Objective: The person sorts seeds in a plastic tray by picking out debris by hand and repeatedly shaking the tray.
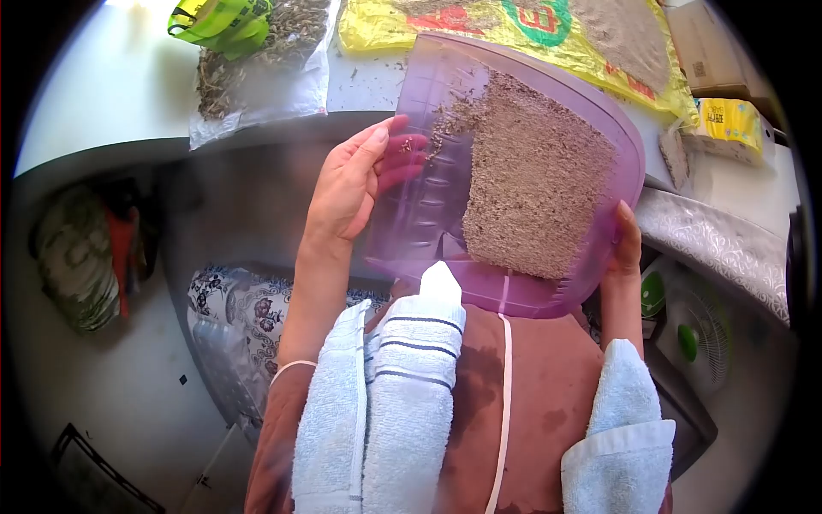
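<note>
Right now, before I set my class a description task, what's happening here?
The right hand has its grip on the right rim of a translucent purple tray; the left hand is at the opposite side, partly seen through the plastic. Brown grainy material lies mostly toward the tray's right. Beyond, a yellow bag lies on the table.

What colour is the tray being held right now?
The tray is see-through purple, seen best in the head view.
</note>
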Demonstrator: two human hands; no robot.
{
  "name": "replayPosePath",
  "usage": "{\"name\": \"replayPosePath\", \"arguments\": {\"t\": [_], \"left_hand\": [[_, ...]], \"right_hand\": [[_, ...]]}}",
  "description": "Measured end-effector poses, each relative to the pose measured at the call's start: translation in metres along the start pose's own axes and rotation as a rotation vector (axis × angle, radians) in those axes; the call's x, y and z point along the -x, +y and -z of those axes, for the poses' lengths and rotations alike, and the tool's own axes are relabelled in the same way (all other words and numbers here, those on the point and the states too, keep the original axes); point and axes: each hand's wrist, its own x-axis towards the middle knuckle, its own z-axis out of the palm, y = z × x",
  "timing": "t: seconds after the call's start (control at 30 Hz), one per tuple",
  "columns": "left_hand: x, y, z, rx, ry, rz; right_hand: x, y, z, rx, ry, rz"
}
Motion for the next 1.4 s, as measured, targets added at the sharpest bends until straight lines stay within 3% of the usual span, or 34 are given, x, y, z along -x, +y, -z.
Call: {"name": "replayPosePath", "arguments": {"t": [0.33, 0.43, 0.63, 0.93, 1.4], "left_hand": [[-0.003, -0.01, -0.025, -0.135, 0.133, -0.068], [-0.001, -0.004, -0.027, 0.044, 0.126, 0.035], [-0.004, -0.01, -0.03, -0.152, 0.111, -0.075], [0.001, 0.001, -0.034, 0.004, 0.086, 0.034], [-0.001, 0.003, -0.024, -0.158, -0.065, -0.001]], "right_hand": [[-0.005, -0.014, 0.011, 0.013, -0.042, -0.031], [-0.007, -0.017, 0.019, -0.001, -0.058, -0.044], [-0.011, -0.017, 0.023, -0.012, -0.053, -0.065], [-0.007, -0.011, 0.026, -0.055, -0.033, -0.057], [0.002, 0.002, 0.03, -0.096, -0.002, -0.036]]}}
